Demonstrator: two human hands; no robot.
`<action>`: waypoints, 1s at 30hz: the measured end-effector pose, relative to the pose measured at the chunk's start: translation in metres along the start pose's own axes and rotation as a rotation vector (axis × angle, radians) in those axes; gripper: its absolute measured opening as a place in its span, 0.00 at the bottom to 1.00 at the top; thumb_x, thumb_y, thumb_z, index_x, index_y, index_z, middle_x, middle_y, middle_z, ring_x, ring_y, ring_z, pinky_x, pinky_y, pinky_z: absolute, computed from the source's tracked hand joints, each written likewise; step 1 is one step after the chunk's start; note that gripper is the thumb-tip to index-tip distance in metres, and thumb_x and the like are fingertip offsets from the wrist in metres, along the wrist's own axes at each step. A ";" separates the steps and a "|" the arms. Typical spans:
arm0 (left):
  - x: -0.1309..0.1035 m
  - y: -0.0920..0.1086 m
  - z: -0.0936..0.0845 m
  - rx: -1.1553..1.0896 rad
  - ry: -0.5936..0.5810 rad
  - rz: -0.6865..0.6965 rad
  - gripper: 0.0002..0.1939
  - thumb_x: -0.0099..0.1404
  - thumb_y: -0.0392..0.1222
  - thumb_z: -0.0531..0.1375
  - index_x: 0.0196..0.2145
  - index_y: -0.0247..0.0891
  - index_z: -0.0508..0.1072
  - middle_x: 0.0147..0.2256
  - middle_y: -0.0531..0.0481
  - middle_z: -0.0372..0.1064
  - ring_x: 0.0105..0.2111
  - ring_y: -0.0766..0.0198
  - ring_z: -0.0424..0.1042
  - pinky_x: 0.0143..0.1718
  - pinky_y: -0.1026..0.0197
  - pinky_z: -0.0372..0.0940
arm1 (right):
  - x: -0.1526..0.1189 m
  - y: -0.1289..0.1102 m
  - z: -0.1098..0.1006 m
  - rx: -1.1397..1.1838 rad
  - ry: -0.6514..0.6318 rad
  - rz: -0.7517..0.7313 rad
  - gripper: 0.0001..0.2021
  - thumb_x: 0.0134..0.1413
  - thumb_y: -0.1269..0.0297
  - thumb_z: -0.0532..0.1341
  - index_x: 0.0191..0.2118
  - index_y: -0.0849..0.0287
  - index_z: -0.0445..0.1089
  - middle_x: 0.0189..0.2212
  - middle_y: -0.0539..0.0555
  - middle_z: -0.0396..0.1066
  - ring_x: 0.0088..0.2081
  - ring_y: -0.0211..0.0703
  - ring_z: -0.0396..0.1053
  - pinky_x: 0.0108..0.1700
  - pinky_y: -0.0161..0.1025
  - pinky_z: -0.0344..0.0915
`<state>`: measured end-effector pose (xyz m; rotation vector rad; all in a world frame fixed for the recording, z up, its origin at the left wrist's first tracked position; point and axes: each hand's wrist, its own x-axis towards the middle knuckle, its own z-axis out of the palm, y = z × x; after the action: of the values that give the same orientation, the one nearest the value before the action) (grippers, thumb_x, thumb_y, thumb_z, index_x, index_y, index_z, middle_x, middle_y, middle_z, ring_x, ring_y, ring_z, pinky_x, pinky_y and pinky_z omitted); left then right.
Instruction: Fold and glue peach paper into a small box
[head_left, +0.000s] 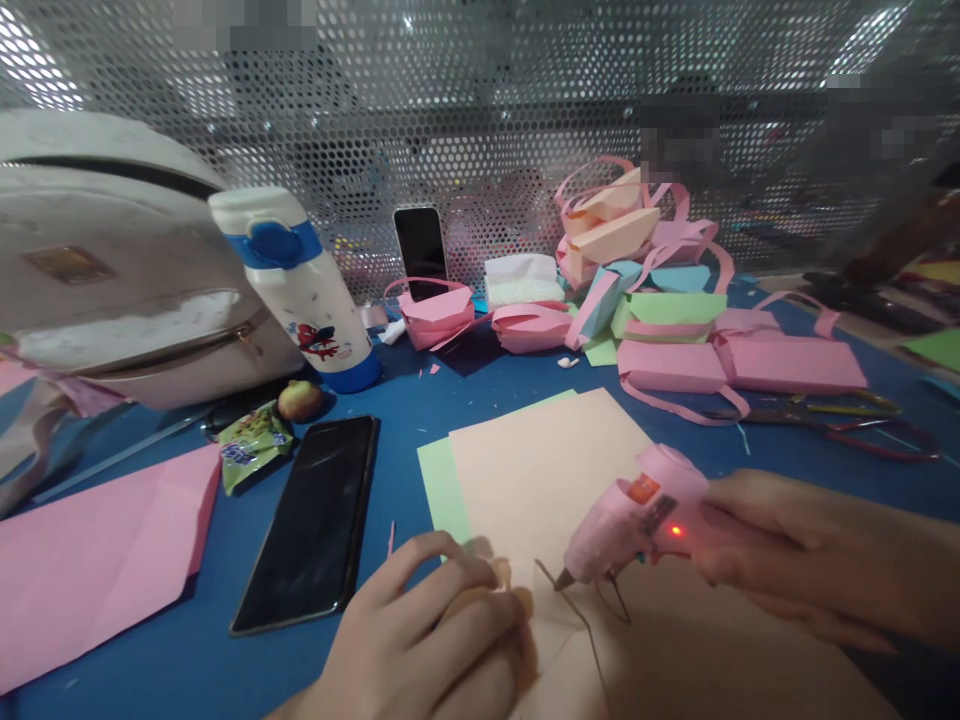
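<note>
My right hand (810, 560) is wrapped round the handle of a pink hot glue gun (675, 510) with a red light glowing on its side. The gun's dark nozzle points down and left, close to the edge of a folded piece of peach paper (559, 650). My left hand (427, 640) has its fingers curled onto that piece, left of the nozzle; the fingertips are partly hidden. Under both lie peach sheets (540, 450), with a green sheet (442, 490) showing below them.
Pink paper baskets (795, 362) and other coloured ones are heaped at the back right, near scissors (885, 425). Leftward are a black phone (311, 530), a white bottle (307, 300), a snack packet (255, 447), folded pink paper (105, 560) and a backpack (135, 270). A perforated metal panel (465, 130) stands behind.
</note>
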<state>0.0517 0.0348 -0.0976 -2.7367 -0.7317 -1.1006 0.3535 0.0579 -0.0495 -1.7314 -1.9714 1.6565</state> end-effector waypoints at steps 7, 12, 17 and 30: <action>0.002 0.001 -0.001 0.001 -0.015 -0.011 0.14 0.72 0.30 0.56 0.29 0.39 0.74 0.32 0.59 0.81 0.34 0.69 0.78 0.44 0.60 0.68 | 0.003 -0.004 -0.002 -0.067 -0.042 0.045 0.29 0.55 0.30 0.54 0.39 0.54 0.67 0.17 0.45 0.59 0.15 0.36 0.52 0.13 0.32 0.46; 0.000 0.000 0.001 -0.002 -0.010 -0.011 0.14 0.72 0.29 0.56 0.29 0.39 0.74 0.32 0.60 0.81 0.33 0.70 0.78 0.44 0.60 0.67 | 0.005 -0.004 0.000 -0.048 -0.056 -0.032 0.28 0.56 0.31 0.54 0.38 0.54 0.67 0.17 0.44 0.59 0.15 0.35 0.53 0.13 0.31 0.47; -0.001 0.002 0.004 0.016 0.044 -0.035 0.13 0.67 0.28 0.61 0.26 0.39 0.72 0.30 0.62 0.80 0.32 0.71 0.78 0.44 0.61 0.67 | 0.007 -0.007 0.000 0.064 -0.096 -0.096 0.25 0.58 0.33 0.55 0.34 0.53 0.65 0.16 0.43 0.56 0.15 0.34 0.50 0.14 0.31 0.48; 0.002 0.003 0.002 -0.002 0.036 -0.040 0.13 0.67 0.27 0.61 0.26 0.39 0.72 0.30 0.61 0.80 0.32 0.71 0.78 0.42 0.61 0.69 | 0.011 -0.008 0.001 0.148 -0.116 -0.121 0.24 0.58 0.36 0.58 0.31 0.55 0.64 0.17 0.42 0.55 0.17 0.33 0.50 0.16 0.29 0.49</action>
<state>0.0554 0.0335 -0.0974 -2.7076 -0.7842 -1.1560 0.3432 0.0671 -0.0501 -1.4686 -1.9016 1.8460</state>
